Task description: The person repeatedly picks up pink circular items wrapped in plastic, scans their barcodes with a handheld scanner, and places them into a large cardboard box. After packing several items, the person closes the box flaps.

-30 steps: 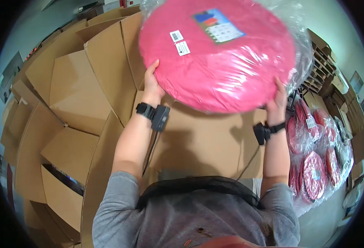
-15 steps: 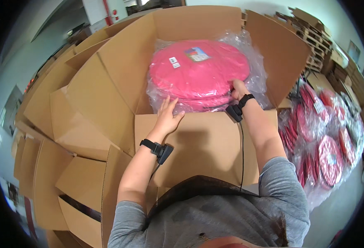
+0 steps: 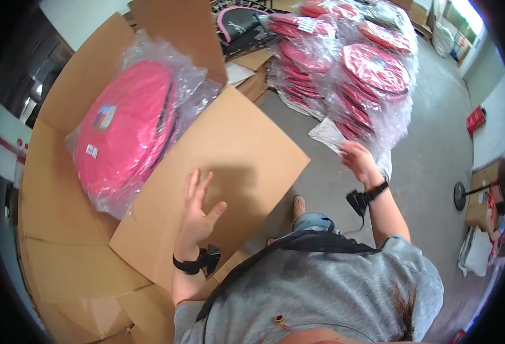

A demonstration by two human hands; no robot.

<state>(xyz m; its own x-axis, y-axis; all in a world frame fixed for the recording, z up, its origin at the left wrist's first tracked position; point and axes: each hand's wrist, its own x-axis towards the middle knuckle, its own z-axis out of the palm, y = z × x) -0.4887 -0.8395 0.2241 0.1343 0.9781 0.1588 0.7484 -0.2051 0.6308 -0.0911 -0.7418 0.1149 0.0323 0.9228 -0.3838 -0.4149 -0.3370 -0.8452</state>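
A large cardboard box [image 3: 57,172] stands at the left, its near flap [image 3: 206,189] folded outward toward me. Inside lies a stack of round, flat pink packages [image 3: 123,123] wrapped in clear plastic, small labels on the top one. My left hand [image 3: 198,212] is over the flap with fingers and thumb spread, holding nothing; whether it touches the cardboard I cannot tell. To the right, my right hand [image 3: 360,161] is in the air above the floor, fingers loosely bent and nothing seen in them. It is nearest to a white sheet [image 3: 326,134] beside the bagged piles.
Piles of bagged pink discs [image 3: 373,69] stand on the grey floor [image 3: 436,120] ahead to the right. A red box [image 3: 476,119] is at the right wall, near a black stand [image 3: 460,196] and a cardboard carton [image 3: 482,198]. More cardboard [image 3: 92,315] lies at lower left.
My view has swung right, so the box now sits at the left. My right hand has left the pink stack and moved out past the box. My left hand stays open by the flap.
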